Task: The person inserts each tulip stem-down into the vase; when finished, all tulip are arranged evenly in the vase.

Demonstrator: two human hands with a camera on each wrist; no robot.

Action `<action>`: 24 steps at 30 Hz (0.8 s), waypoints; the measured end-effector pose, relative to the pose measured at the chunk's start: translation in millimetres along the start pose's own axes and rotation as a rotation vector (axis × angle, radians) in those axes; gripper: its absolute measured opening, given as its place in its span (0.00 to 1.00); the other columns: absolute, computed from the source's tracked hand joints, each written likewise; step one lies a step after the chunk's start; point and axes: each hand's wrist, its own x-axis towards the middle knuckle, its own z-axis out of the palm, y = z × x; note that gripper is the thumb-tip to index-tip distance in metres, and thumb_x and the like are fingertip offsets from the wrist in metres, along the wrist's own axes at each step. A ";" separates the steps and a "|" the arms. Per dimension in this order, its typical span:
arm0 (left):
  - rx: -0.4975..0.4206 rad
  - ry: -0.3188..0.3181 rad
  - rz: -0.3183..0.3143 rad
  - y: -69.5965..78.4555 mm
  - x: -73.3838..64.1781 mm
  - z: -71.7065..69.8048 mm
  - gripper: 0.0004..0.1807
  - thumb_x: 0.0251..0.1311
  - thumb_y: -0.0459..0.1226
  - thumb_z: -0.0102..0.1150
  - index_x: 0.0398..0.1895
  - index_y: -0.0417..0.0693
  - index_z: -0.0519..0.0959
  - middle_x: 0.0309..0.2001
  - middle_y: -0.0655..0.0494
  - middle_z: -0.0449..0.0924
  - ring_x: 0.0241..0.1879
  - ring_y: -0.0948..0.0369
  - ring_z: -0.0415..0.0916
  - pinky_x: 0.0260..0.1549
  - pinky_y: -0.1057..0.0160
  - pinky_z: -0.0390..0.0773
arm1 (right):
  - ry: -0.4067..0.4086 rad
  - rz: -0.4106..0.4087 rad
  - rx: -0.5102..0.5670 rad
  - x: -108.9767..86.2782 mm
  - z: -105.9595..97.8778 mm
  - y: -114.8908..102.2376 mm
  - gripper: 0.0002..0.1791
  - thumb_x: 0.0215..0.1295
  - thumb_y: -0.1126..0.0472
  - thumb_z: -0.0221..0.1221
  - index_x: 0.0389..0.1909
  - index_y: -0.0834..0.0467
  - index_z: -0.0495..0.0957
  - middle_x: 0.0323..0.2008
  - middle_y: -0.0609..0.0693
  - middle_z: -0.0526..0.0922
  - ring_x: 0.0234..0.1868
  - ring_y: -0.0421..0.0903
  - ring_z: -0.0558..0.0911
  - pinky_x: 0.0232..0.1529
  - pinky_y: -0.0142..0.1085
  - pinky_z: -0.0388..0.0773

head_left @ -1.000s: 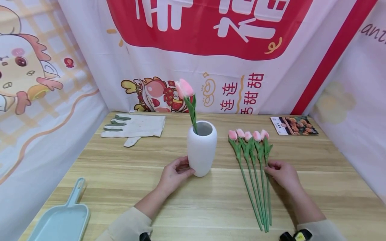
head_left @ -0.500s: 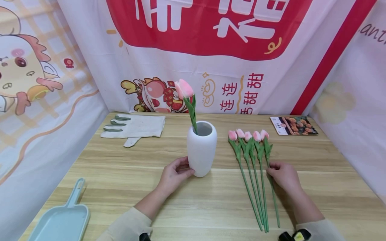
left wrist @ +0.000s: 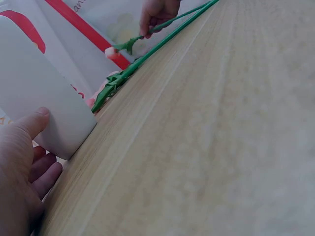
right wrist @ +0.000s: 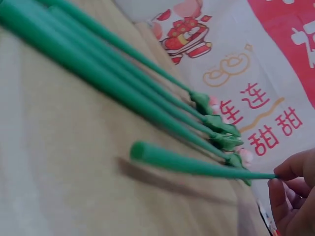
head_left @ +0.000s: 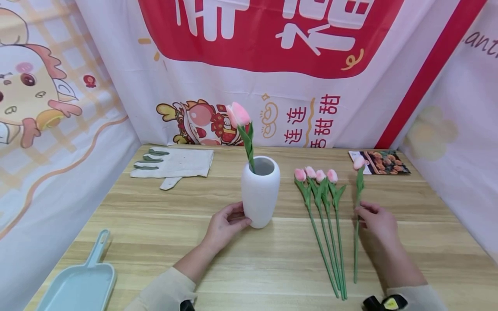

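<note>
A white vase stands upright on the wooden table, with one pink tulip leaning left out of its mouth. My left hand holds the vase low on its left side, the thumb on the front and the fingers round behind. Between thumb and fingertips, my right hand pinches the green stem of another pink tulip. In the right wrist view this stem is raised off the table and casts a shadow below. Several more tulips lie side by side between the vase and my right hand.
Work gloves lie at the back left. A light blue dustpan sits at the front left. At the back right lies a printed card, partly behind the held tulip's blossom. Printed cloth hangs along the table's back edge.
My right hand has drawn the rightmost tulip away from the row, to the right and upward off the table. My left hand and the vase have stayed in place.
</note>
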 end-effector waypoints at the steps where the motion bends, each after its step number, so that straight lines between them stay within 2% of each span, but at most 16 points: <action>1: 0.002 0.000 0.000 -0.2 0.1 0.1 0.26 0.53 0.31 0.71 0.57 0.39 0.77 0.51 0.42 0.83 0.52 0.49 0.82 0.50 0.64 0.84 | 0.008 0.009 0.052 -0.8 -2.4 -1.6 0.28 0.69 0.55 0.57 0.66 0.64 0.68 0.34 0.40 0.83 0.28 0.33 0.80 0.32 0.27 0.83; 4: 0.006 0.002 0.002 -0.9 0.2 0.2 0.25 0.53 0.31 0.71 0.57 0.39 0.77 0.51 0.42 0.83 0.52 0.49 0.82 0.50 0.64 0.84 | 0.022 0.039 0.287 -3.7 -9.2 -8.8 0.14 0.68 0.59 0.60 0.54 0.51 0.80 0.28 0.31 0.81 0.28 0.31 0.81 0.32 0.24 0.83; 6: 0.003 0.001 0.007 -1.3 0.3 0.4 0.26 0.53 0.30 0.71 0.57 0.39 0.77 0.51 0.41 0.83 0.52 0.49 0.82 0.50 0.64 0.84 | 0.033 0.041 0.467 -5.8 -12.8 -14.9 0.08 0.66 0.62 0.62 0.40 0.46 0.83 0.26 0.32 0.82 0.28 0.31 0.81 0.30 0.24 0.83; 8: 0.001 0.001 0.006 -1.8 0.5 0.4 0.26 0.53 0.30 0.71 0.57 0.39 0.77 0.51 0.41 0.83 0.52 0.49 0.81 0.50 0.65 0.84 | 0.033 0.039 0.621 -7.8 -15.7 -21.1 0.13 0.64 0.66 0.63 0.29 0.42 0.82 0.25 0.35 0.84 0.27 0.32 0.82 0.29 0.24 0.83; 9: 0.000 0.001 0.007 -2.0 0.5 0.5 0.26 0.53 0.30 0.71 0.57 0.39 0.77 0.51 0.41 0.83 0.52 0.49 0.81 0.50 0.65 0.84 | 0.030 0.033 0.671 -9.0 -16.6 -24.2 0.13 0.63 0.67 0.64 0.28 0.42 0.82 0.25 0.37 0.84 0.27 0.33 0.82 0.29 0.24 0.84; 14: 0.003 0.003 0.006 -2.3 0.9 -0.1 0.26 0.53 0.30 0.71 0.57 0.39 0.77 0.51 0.41 0.83 0.52 0.49 0.81 0.50 0.65 0.84 | 0.035 0.019 0.818 -11.8 -15.1 -37.1 0.11 0.60 0.69 0.65 0.33 0.46 0.82 0.26 0.41 0.86 0.28 0.36 0.83 0.31 0.26 0.85; 24: 0.000 -0.001 0.003 0.0 0.1 0.2 0.25 0.53 0.30 0.71 0.57 0.38 0.77 0.51 0.41 0.83 0.52 0.48 0.82 0.50 0.64 0.84 | 0.133 0.003 0.983 -12.9 5.4 -55.8 0.15 0.56 0.72 0.67 0.41 0.53 0.77 0.25 0.46 0.85 0.24 0.40 0.86 0.28 0.29 0.86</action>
